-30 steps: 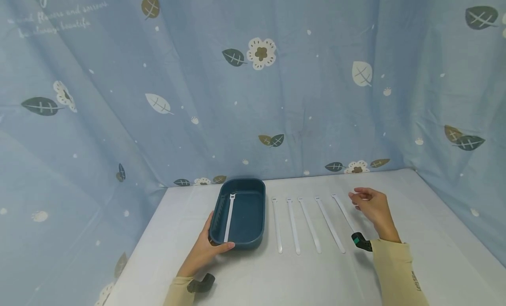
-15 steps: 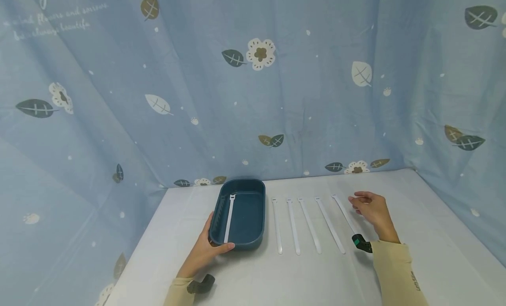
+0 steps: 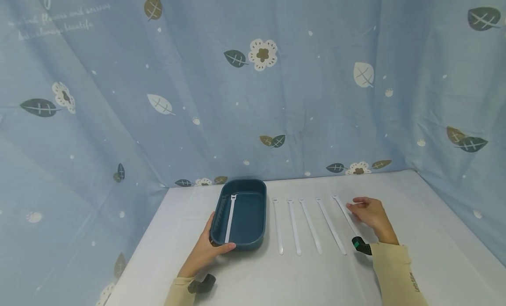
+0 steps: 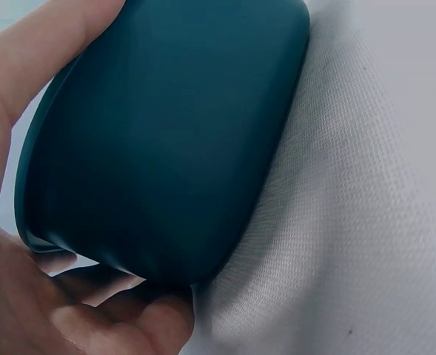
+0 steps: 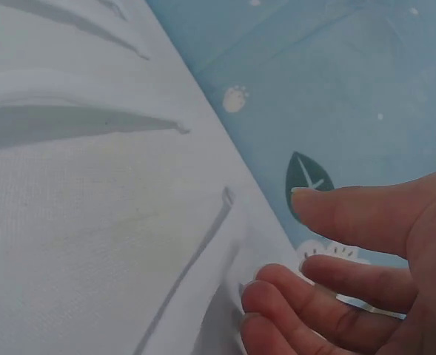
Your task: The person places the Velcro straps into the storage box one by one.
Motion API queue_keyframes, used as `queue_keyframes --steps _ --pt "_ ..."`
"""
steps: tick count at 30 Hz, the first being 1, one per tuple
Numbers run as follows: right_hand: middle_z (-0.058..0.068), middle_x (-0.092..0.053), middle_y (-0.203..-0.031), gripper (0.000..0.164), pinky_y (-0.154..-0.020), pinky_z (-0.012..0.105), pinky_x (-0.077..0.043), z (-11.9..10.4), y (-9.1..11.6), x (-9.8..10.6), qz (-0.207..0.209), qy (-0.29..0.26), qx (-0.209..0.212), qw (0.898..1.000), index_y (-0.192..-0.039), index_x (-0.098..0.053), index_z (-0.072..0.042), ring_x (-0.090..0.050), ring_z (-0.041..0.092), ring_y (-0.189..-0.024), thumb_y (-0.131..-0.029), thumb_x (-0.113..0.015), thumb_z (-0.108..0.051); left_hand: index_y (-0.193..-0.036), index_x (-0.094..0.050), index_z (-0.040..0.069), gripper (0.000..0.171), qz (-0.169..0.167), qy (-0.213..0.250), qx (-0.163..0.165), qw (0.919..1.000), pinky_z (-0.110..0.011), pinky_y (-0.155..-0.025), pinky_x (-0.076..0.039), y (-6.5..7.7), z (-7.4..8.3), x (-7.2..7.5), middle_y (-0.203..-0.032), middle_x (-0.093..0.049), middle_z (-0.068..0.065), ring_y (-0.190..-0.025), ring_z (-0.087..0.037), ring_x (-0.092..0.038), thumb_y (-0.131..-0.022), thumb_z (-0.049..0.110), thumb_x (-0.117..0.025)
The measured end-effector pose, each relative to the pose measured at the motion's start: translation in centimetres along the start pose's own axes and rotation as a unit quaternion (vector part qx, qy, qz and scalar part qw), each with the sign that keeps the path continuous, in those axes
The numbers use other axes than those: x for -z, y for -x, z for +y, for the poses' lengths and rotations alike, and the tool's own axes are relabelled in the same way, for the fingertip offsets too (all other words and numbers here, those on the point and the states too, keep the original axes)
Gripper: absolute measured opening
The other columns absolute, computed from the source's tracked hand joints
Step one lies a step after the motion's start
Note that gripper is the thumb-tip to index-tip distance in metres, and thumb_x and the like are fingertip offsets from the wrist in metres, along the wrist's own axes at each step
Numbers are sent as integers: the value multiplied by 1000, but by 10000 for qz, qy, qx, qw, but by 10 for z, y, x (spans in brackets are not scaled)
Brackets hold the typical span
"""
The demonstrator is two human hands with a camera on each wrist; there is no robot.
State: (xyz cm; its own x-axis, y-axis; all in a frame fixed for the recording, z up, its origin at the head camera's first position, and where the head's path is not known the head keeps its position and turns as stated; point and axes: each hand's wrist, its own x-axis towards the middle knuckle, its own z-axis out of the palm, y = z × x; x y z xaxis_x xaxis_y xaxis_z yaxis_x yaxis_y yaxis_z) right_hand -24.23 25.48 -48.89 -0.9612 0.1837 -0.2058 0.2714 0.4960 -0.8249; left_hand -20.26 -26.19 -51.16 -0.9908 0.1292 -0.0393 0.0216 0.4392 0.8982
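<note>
five white cable ties (image 3: 310,227) lay spaced in a row on the white-covered desk (image 3: 296,279), a layout that probably left each one easy to pick out singly. a sixth tie (image 3: 230,219) lay lengthwise inside the dark teal plastic bin (image 3: 249,218), toward its left wall. the left grip (image 3: 207,246) clasped the bin's near left corner between thumb and fingers, likely to steady it. the right grip (image 3: 371,216) hovered just beside the rightmost tie (image 3: 347,216), thumb and fingers parted, holding nothing.

Bin (image 3: 249,216): teal, open-topped
Inner strap (image 3: 230,218): white, toward nine o'clock
Five straps (image 3: 311,227): white, row at bin's three o'clock
</note>
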Motion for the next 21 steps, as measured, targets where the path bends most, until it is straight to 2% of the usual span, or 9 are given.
queue_keyframes --steps 11,21 --pt "33 -63 -121 61 -73 28 -60 -2 -1 -2 -197 64 118 9997 -140 -48 15 -69 19 -86 -100 -68 -26 -168 -4 26 123 17 -85 -65 9999 -72 -121 -24 0 3 1 -175 -14 -13 -157 -46 -24 -80 31 -89" --pt "32 -64 -117 59 -72 30 -59 -3 1 -2 -262 244 183 9992 -138 -49 16 -69 19 -85 -97 -70 -22 -168 -4 24 124 29 -129 107 9999 -72 -121 -25 0 1 0 -175 -13 -13 -158 -45 -23 -79 35 -89"
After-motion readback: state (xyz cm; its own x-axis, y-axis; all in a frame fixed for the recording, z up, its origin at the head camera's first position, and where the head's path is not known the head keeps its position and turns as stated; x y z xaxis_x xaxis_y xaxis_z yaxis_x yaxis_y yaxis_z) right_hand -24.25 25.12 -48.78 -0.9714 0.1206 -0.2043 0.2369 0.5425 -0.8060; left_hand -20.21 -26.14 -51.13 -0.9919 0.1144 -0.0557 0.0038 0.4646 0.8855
